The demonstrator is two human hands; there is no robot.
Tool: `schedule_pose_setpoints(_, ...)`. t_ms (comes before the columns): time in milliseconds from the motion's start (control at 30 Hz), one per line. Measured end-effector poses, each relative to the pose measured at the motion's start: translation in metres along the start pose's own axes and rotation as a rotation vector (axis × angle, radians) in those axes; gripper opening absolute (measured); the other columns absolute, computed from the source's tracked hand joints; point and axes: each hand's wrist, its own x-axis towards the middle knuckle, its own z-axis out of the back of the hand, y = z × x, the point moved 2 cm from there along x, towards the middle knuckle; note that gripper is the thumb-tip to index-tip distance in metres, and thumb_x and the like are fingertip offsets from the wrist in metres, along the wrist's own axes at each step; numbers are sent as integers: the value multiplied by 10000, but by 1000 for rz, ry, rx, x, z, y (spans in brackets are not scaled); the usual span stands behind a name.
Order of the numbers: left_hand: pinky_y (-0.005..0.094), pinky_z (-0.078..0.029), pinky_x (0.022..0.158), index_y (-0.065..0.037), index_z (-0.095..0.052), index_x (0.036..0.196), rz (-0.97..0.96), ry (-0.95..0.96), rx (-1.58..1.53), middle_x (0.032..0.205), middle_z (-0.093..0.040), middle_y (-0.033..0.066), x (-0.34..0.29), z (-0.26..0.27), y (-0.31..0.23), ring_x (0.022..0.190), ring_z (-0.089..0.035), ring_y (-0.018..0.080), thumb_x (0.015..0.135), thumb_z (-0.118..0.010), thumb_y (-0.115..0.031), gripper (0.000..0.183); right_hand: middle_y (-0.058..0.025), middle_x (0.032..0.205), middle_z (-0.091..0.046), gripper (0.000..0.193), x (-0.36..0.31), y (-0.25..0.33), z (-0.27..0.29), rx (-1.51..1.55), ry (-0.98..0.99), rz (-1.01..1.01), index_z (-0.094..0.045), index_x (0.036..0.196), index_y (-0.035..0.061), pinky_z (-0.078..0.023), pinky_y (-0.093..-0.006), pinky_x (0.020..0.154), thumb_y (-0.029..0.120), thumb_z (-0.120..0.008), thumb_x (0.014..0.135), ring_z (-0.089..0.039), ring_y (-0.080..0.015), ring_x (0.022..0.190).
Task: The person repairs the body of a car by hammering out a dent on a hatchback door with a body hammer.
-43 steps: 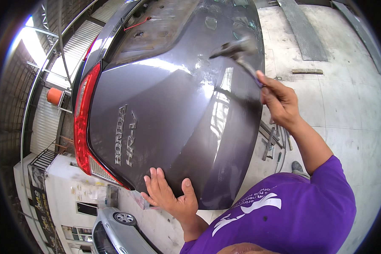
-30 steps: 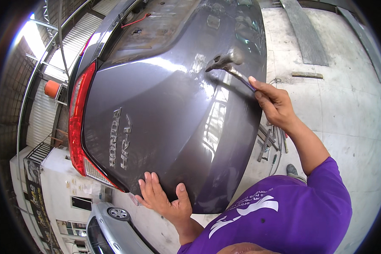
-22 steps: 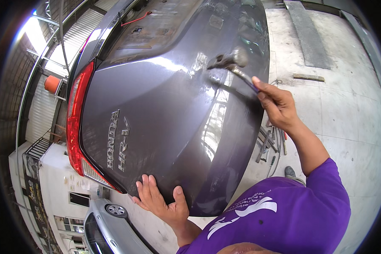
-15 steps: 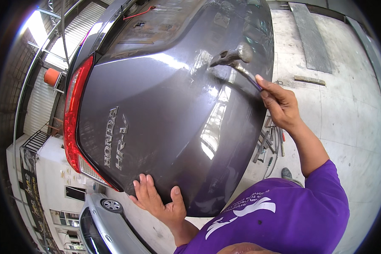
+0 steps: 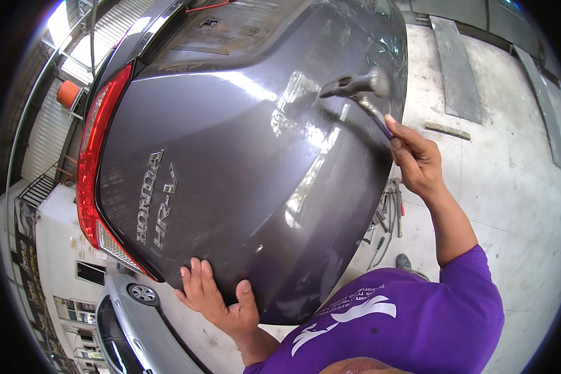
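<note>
My right hand [image 5: 417, 159] grips the thin handle of a metal body hammer [image 5: 350, 85]. The hammer has a pointed end and a rounded one; its head is slightly blurred. It hangs over a dark grey car tailgate [image 5: 199, 140], its point beside a dull, scuffed patch [image 5: 296, 103]. Whether the point touches the panel, I cannot tell. My left hand [image 5: 221, 305] rests on the panel's lower left edge with fingers spread and holds nothing. Above it are raised chrome letters [image 5: 149, 196] and a red tail light [image 5: 103, 149].
Several hand tools [image 5: 389, 209] lie on the floor right of the car. Farther right are a wooden block [image 5: 447, 130] and a long metal plate [image 5: 456, 71]. A silver car [image 5: 137, 330] stands at lower left. An orange bucket-like object [image 5: 68, 93] is at upper left.
The view has shifted a little, so the tailgate appears farther left. The hammer head has moved slightly right of the scuffed patch. My left hand stays spread on the panel.
</note>
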Motion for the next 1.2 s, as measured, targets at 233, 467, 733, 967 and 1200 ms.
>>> schedule_pose_setpoints(233, 553, -94, 1185, -26, -546, 1374, 12, 11, 7, 1417, -544, 137, -1, 2, 4, 1404, -388, 358, 902, -597, -437, 628, -23, 1028, -681, 363, 5, -5, 5, -8, 35, -30, -593, 1334, 34, -457, -193, 735, -11, -544, 977, -537, -45, 771)
schedule_pose_setpoints(467, 547, -88, 1183, -35, -543, 1382, 10, 12, -5, 1426, -538, 133, 0, 2, 1, 1410, -380, 354, 905, -600, -428, 621, -4, 925, -625, 376, 7, -18, 6, 54, 17, -24, -574, 1355, 31, -430, -195, 664, -12, -540, 983, -494, -44, 719)
schedule_pose_setpoints(733, 567, -53, 1174, -32, -570, 1350, 15, 6, -25, 1405, -551, 142, -1, 0, 5, 1406, -379, 374, 885, -631, -436, 619, -32, 1024, -670, 343, 0, -12, 7, 148, -17, -71, -587, 1323, -2, -454, -200, 724, -2, -542, 984, -526, -52, 755)
schedule_pose_setpoints(967, 561, -45, 1175, -37, -580, 1344, 27, 14, -34, 1398, -558, 131, -1, 1, 7, 1408, -379, 364, 884, -625, -461, 627, -130, 1117, -693, 366, -19, -4, 0, 54, -8, -12, -575, 1324, -28, -482, -221, 787, -41, -545, 959, -602, -91, 840)
schedule_pose_setpoints(1200, 563, -41, 1176, -48, -590, 1335, 31, 19, -62, 1396, -564, 116, -1, 2, 6, 1404, -387, 360, 890, -605, -491, 628, -56, 985, -681, 353, -27, 13, -10, -4, -19, 42, -595, 1309, -15, -458, -196, 704, -30, -557, 959, -549, -57, 740)
